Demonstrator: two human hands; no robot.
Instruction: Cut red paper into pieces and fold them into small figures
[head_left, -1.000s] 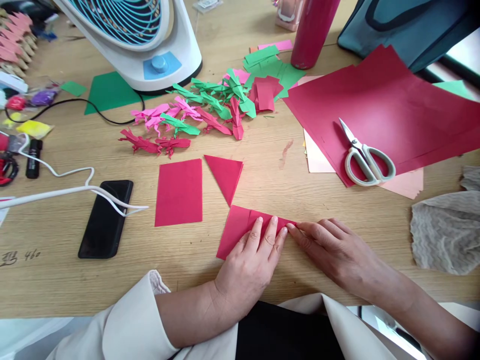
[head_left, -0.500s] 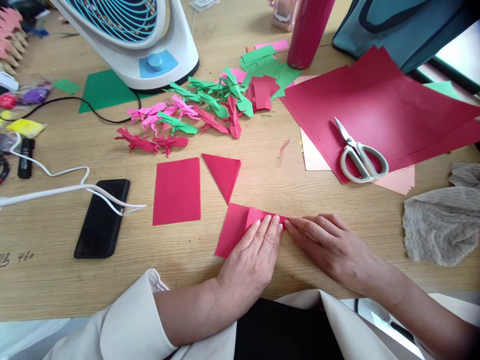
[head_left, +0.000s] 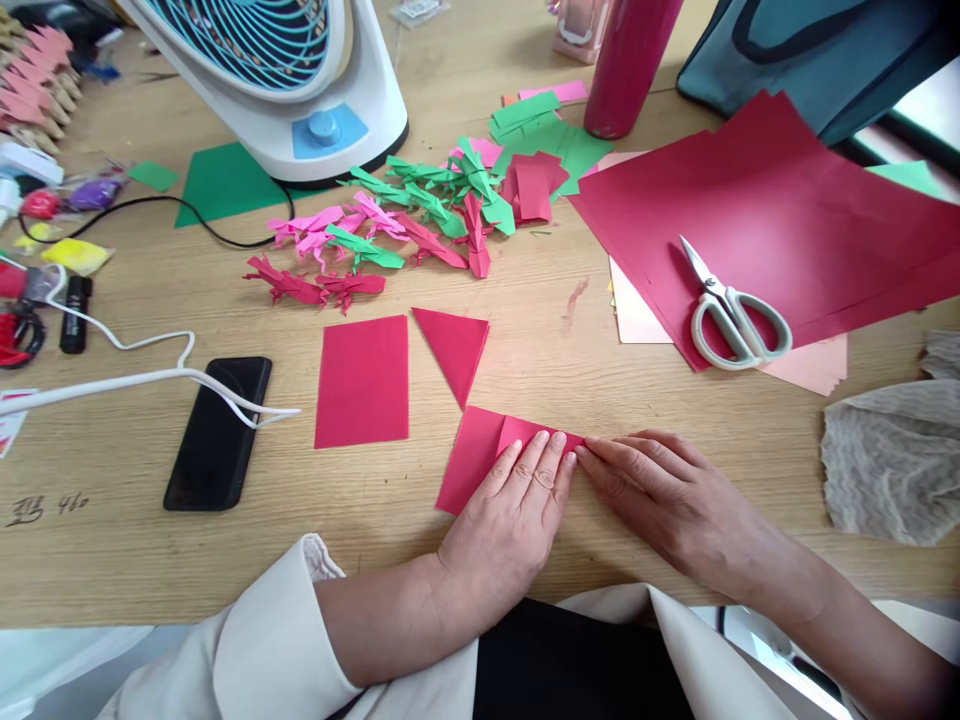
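Observation:
Under my left hand [head_left: 510, 505] lies a red sheet of paper [head_left: 471, 450], partly folded over on itself. The fingers of that hand rest flat across the folded layer and press it to the table. My right hand [head_left: 667, 490] pinches the sheet's right corner between thumb and fingers. Just beyond the sheet is a folded red paper triangle [head_left: 456, 348]. To its left lies a red paper rectangle [head_left: 362, 382]. The lower part of the sheet is hidden by my left hand.
Several folded paper figures [head_left: 435, 205] in green, pink and red lie farther back, near a white fan [head_left: 352, 130]. Scissors [head_left: 739, 325] rest on large red sheets [head_left: 750, 190] at the right. A black phone [head_left: 217, 435], a crumpled cloth [head_left: 885, 460] and a red bottle [head_left: 626, 70] are also around.
The whole view has shifted slightly, so things appear a little farther right. Both hands keep the same hold on the red paper.

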